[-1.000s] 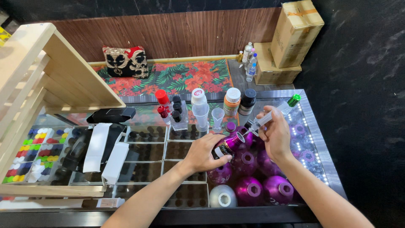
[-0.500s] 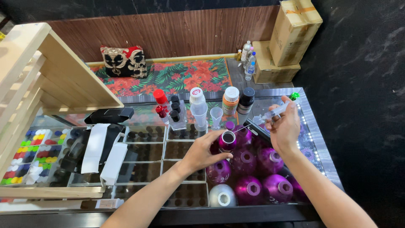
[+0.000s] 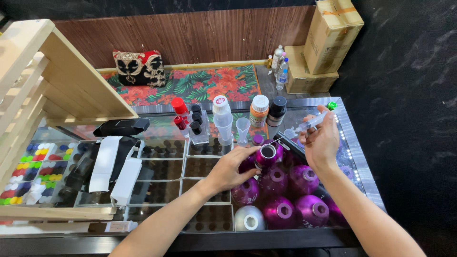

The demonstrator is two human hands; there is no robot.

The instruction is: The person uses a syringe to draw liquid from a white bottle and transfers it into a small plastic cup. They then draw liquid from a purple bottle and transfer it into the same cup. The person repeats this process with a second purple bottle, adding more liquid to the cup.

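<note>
My left hand (image 3: 232, 167) grips a small purple bottle (image 3: 265, 155) with an open silver neck, held tilted above the glass counter. My right hand (image 3: 322, 138) holds a clear syringe (image 3: 308, 125) with a green end, its tip pointing left toward the bottle's mouth and a short way from it. Several round purple bottles (image 3: 304, 178) stand below both hands, with one silver bottle (image 3: 250, 218) at the front.
Behind the hands stand a red-capped bottle (image 3: 179, 108), black-capped vials (image 3: 195, 124), a white bottle (image 3: 222, 110), a clear funnel (image 3: 243, 127), an orange bottle (image 3: 259, 110) and a dark jar (image 3: 276, 110). Wooden rack (image 3: 47, 76) at left, coloured caps (image 3: 26, 171) below it, cardboard boxes (image 3: 328, 33) at back right.
My right hand drew the syringe up and right, away from the bottle. The purple bottle in my left hand turned from lying sideways to mouth-up.
</note>
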